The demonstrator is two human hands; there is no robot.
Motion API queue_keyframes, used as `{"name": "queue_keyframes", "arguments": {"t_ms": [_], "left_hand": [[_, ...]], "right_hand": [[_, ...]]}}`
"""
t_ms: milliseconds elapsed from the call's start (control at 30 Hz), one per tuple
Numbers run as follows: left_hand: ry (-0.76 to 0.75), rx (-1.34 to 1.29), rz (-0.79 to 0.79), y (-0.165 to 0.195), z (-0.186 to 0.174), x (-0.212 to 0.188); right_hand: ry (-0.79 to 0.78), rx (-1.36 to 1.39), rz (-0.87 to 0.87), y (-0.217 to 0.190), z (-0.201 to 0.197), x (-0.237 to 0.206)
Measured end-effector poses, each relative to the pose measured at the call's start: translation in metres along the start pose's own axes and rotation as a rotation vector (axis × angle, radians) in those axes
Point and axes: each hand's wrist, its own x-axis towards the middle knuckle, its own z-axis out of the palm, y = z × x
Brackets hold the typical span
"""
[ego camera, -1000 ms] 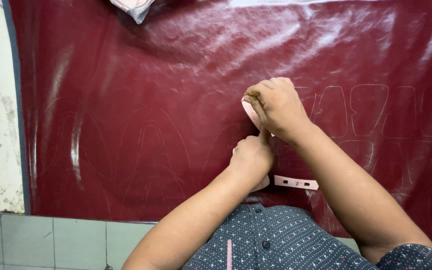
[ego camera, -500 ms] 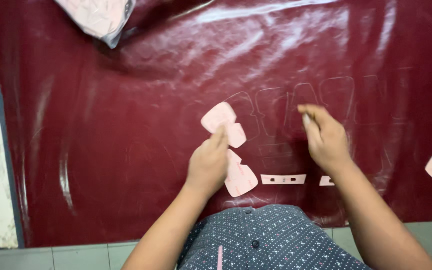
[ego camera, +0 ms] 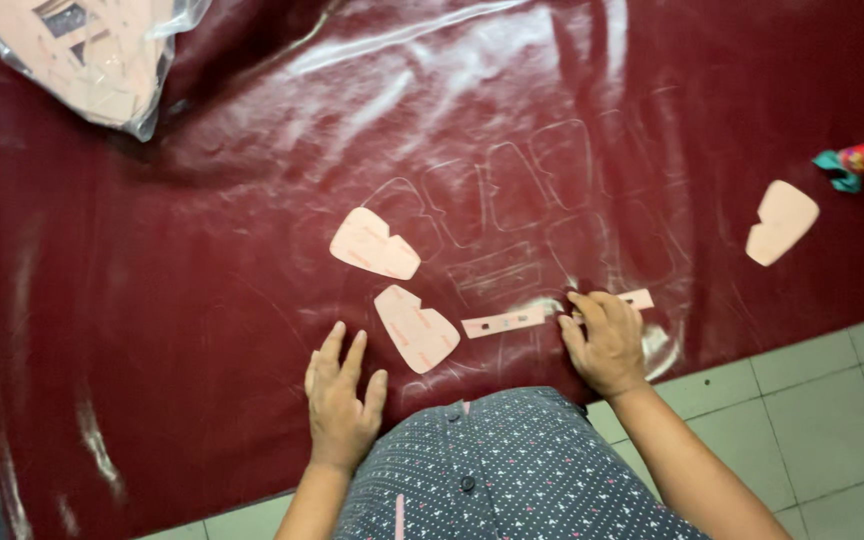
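Observation:
A dark red glossy leather sheet (ego camera: 202, 250) covers the floor in front of me, with several outlines traced on it. My left hand (ego camera: 342, 395) rests flat on the sheet, fingers apart, holding nothing. Just right of it lies a pink paper pattern piece (ego camera: 415, 328), and another pink piece (ego camera: 373, 245) lies above that. A thin pink strip (ego camera: 503, 322) lies between my hands. My right hand (ego camera: 604, 340) is curled, its fingertips on the sheet beside a short pink strip (ego camera: 638, 298). Whether it grips anything I cannot tell.
A clear plastic bag of pink pattern pieces (ego camera: 87, 55) lies at the top left. A further pink piece (ego camera: 781, 221) sits at the right, near a red and teal tube (ego camera: 862, 160). Pale green floor tiles (ego camera: 812, 420) border the sheet at the lower right.
My left hand has let go of the upper pink piece and dropped back to the sheet's near edge. My right hand moved down to the short strip. The view shifted right.

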Motion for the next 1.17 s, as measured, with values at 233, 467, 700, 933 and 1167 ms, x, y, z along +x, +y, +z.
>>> {"name": "queue_keyframes", "arguments": {"t_ms": [233, 467, 700, 933, 1167], "left_hand": [[-0.049, 0.068, 0.072, -0.008, -0.001, 0.003], [-0.033, 0.139, 0.032, -0.004, 0.003, 0.001], [0.023, 0.127, -0.096, 0.005, 0.018, -0.001], [-0.007, 0.301, -0.121, 0.006, 0.027, -0.005], [-0.007, 0.420, -0.164, -0.001, 0.037, -0.013]], "right_hand": [[0.066, 0.006, -0.029, -0.011, -0.002, 0.009], [0.023, 0.120, -0.005, -0.013, -0.008, 0.011], [-0.103, 0.262, 0.076, 0.006, -0.023, 0.045], [-0.074, 0.104, 0.074, 0.027, -0.020, 0.110], [-0.098, 0.077, 0.053, 0.031, -0.004, 0.135]]}}
